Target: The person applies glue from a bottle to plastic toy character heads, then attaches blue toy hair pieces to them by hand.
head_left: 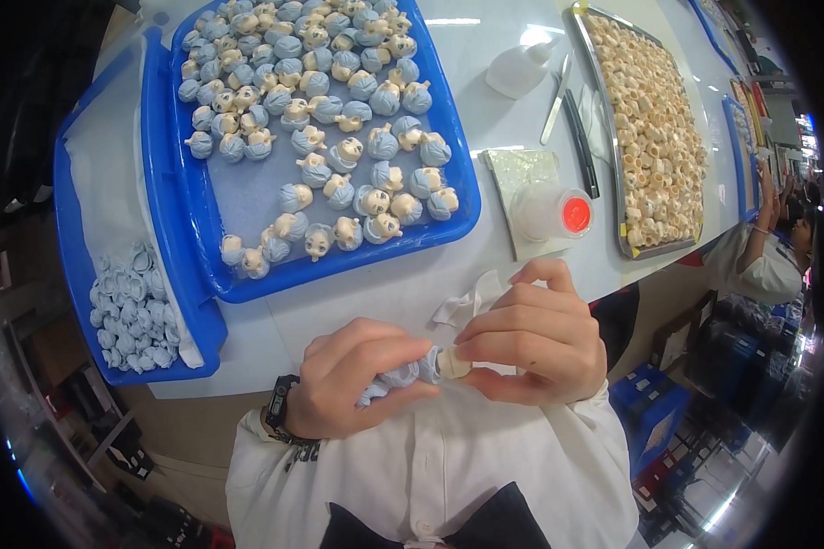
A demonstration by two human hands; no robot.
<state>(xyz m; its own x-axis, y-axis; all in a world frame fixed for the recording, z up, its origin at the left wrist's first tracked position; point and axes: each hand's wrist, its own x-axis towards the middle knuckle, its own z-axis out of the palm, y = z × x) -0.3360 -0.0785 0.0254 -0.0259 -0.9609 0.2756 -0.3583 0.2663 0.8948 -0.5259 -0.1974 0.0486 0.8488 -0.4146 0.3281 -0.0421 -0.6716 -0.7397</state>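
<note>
Over the table's near edge my two hands meet in front of my white shirt. My left hand (337,375), with a dark watch at the wrist, is closed around a few light blue doll hair pieces (398,376). The foremost hair piece (428,365) is pressed against a beige doll head piece (453,363). Thumb and fingers of my right hand (540,346) pinch that head piece from the other side. Whether the two parts are fitted into each other is hidden by the fingers. A crumpled white tissue (474,300) lies just beyond my right hand.
A blue tray (348,267) holds many blue-haired doll heads. Left of it, a blue bin (197,311) contains loose hair pieces. At right lie a metal tray (608,119) of beige pieces, a red-topped jar (536,212), squeeze bottle (519,71), tweezers (556,101) and black pen-like tool (581,142).
</note>
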